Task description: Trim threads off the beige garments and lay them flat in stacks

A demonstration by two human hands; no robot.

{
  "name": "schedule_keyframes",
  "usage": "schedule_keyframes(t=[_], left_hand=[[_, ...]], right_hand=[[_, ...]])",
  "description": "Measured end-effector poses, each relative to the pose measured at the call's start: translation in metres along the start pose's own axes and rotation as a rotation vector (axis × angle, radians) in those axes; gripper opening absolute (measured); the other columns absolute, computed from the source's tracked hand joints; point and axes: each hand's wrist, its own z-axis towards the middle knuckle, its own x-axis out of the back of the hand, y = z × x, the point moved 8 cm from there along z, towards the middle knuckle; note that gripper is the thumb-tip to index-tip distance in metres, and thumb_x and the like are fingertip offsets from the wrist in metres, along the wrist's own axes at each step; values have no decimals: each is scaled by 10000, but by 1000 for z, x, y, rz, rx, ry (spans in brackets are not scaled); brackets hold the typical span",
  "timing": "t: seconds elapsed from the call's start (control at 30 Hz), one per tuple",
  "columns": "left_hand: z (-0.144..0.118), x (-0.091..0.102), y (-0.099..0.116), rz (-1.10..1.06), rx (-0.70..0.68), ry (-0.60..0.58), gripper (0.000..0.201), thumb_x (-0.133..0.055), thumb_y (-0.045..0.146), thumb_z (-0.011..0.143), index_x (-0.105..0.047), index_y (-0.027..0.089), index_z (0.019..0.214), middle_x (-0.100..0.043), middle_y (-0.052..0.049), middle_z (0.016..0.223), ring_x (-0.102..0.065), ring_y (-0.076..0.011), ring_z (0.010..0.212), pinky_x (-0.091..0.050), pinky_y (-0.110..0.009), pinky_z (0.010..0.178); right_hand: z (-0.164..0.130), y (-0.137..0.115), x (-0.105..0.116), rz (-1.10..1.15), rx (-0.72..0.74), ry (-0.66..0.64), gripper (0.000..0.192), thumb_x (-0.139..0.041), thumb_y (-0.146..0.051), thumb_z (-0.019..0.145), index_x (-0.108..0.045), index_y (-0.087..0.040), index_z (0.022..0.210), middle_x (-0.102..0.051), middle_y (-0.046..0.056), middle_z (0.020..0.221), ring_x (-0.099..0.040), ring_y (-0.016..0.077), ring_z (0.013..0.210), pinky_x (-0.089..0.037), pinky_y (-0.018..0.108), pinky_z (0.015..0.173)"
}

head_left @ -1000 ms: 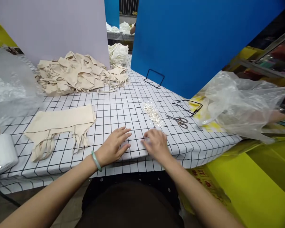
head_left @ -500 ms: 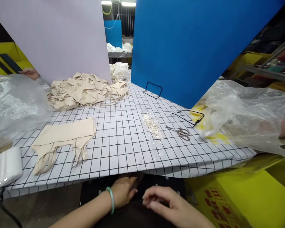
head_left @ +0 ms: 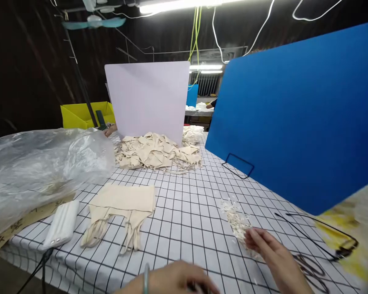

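In the head view, the right hand [head_left: 277, 255] reaches to the near end of a heap of small white pieces [head_left: 234, 218] on the checked bench [head_left: 187, 224]; its fingertips are bunched at the heap, and whether a piece is pinched cannot be told. The left hand [head_left: 179, 277] is at the bottom edge of the view, fingers bent, partly cut off; I cannot tell whether it grips anything. Left of the heap, beige strapped garments [head_left: 124, 199] lie flat in a neat stack, straps towards the person. Beyond, a much larger pile of beige garments [head_left: 153, 151] lies jumbled. The work looks only partly done: the stack seems arranged, while the pile and most of the white pieces appear unhandled.
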Motion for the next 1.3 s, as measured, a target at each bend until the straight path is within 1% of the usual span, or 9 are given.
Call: schedule_keyframes(t=[0.1, 0.2, 0.37, 0.6, 0.77, 0.87, 0.97, 1.1, 1.3], left_hand=[[24, 69, 18, -139, 40, 437, 487, -591, 446, 900, -586, 222, 1332, -557, -96, 1420, -516, -269, 1312, -431, -430, 1112], [37, 126, 4, -314, 90, 787, 514, -471, 379, 963, -436, 211, 1448, -410, -98, 1547, -378, -252, 1435, -362, -430, 1175], [32, 186, -26, -325, 107, 957, 507, -398, 333, 977, -367, 190, 1463, -366, -109, 1571, -313, -230, 1475, -354, -396, 1182], [-38, 345, -64, 245, 474, 1331, 677, -642, 274, 837, -347, 131, 1429, -278, -210, 1580, -261, -286, 1488, -321, -431, 1177], [-59, 453, -95, 264, 541, 1367, 645, -789, 175, 643, -549, 127, 1240, -662, -207, 1199, -637, -332, 1137, -511, -391, 939], [-82, 528, -78, 301, 518, 1473, 345, -713, 198, 736, -624, 152, 1066, -712, -174, 1073, -668, -319, 1062, -508, -379, 894], [-113, 597, -50, 352, 477, 1644, 392, -591, 220, 851, -535, 111, 1224, -652, -217, 1210, -635, -307, 1122, -491, -396, 923], [-118, 625, -43, 395, 394, 1675, 561, -616, 167, 831, -429, 112, 1357, -646, -183, 1234, -634, -276, 1126, -481, -373, 967], [-78, 551, -57, 543, 287, 1571, 459, -492, 41, 828, -514, 86, 1285, -487, -207, 1417, -408, -295, 1390, -295, -425, 1179]], right_hand=[[19, -52, -70, -377, 311, -157, 453, -482, -613, 899, -603, -217, 713, -657, 45, 744, -634, 234, 760, -518, 364, 731], [43, -105, -177, -680, 682, -281, 265, -464, -351, 950, -619, -207, 791, -663, 72, 901, -602, 232, 912, -482, 359, 849], [130, -151, -315, -849, 708, -275, 232, -444, -190, 947, -634, -167, 1078, -638, 118, 1154, -550, 226, 1139, -413, 333, 990], [224, -193, -386, -939, 558, -193, 1015, -710, -514, 759, -193, -126, 1541, -181, 288, 1578, -302, 445, 1405, -361, 552, 1028], [227, -221, -474, -1020, 654, -419, 598, -763, -293, 686, -615, -129, 1242, -675, 208, 1137, -636, 364, 1068, -479, 435, 872], [213, -267, -544, -991, 741, -542, 389, -775, -272, 667, -700, -204, 1042, -738, 107, 935, -684, 287, 882, -508, 356, 774], [209, -331, -593, -873, 857, -542, 402, -622, -354, 841, -624, -177, 1203, -708, 120, 1132, -654, 258, 1013, -492, 323, 837], [225, -360, -597, -789, 932, -497, 579, -576, -340, 884, -426, -161, 1413, -609, 102, 1330, -585, 213, 1147, -444, 292, 942], [249, -268, -474, -880, 799, -188, 534, -606, -419, 851, -536, -114, 1284, -511, 216, 1362, -428, 375, 1291, -341, 504, 1044]])
